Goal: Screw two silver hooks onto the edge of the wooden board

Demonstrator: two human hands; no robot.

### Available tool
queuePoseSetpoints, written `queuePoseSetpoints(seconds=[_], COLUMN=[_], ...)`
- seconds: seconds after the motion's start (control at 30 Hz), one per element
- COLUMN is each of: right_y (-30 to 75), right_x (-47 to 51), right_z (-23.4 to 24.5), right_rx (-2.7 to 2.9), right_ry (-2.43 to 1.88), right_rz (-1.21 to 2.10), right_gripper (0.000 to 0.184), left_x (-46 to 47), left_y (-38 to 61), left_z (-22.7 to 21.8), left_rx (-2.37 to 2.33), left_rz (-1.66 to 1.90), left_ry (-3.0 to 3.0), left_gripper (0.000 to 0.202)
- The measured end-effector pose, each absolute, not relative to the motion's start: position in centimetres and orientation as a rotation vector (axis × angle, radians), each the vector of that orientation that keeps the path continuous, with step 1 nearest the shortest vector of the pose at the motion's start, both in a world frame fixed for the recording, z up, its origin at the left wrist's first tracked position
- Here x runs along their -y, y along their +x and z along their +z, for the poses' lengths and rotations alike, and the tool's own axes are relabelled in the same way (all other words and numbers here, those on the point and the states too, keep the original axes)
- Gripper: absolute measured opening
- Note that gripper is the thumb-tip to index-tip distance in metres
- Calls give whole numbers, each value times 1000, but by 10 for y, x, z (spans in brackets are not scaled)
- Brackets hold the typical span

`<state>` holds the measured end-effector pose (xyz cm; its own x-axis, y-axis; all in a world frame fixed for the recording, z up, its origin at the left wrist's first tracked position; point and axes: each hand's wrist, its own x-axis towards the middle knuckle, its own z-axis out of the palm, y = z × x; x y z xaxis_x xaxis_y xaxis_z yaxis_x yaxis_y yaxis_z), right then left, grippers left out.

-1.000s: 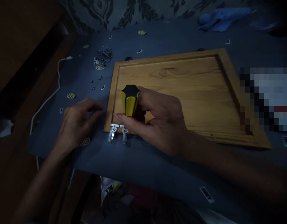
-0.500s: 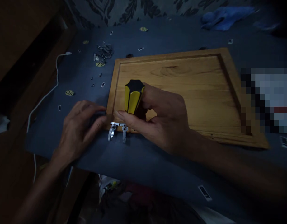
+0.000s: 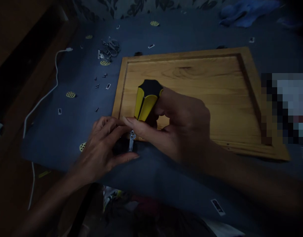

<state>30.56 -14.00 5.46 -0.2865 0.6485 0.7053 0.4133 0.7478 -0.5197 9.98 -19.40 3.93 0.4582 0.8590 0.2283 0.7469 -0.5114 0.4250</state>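
Observation:
My right hand [image 3: 181,125] is closed round a yellow and black screwdriver [image 3: 148,98], its handle end tilted up toward me; its tip is hidden. Below it, at the near left corner of a framed wooden panel [image 3: 186,79], sits a small silvery metal fitting [image 3: 131,141] with a curved tail over the edge. My left hand [image 3: 102,148] lies at that corner, fingers over the edge and thumb apart on the near side of the fitting. Its fingers cover the second fitting beside it.
Left of the panel, loose screws [image 3: 97,86] and a heap of metal fittings [image 3: 109,49] lie on the dark blue tabletop [image 3: 48,138]. A white cable [image 3: 56,69] runs along the left. A blue cloth [image 3: 247,13] is at the back right, near a blurred-out object [image 3: 289,105].
My left hand has moved right and nearer the edge, over the left fitting, its thumb now below the other one. The view has shifted slightly; my right hand still holds the screwdriver.

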Motion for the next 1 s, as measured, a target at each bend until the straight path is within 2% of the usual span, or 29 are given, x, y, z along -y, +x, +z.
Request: queuePoseSetpoints(seconds=[0.53,0.77,1.0], right_y=[307,305,307], right_x=[143,143,145], right_z=[61,61,61], right_rx=[1962,1957,1963], right_ry=[-848,-848,-890], right_rz=[248,222,259], right_gripper=[13,19,15], left_x=[190,191,191], left_y=[98,95,96], left_z=[40,40,38], left_rx=[-1304,-1313,-1308], left_rz=[625,647,645], left_ry=[2465,2430,2408], left_gripper=[47,48,47])
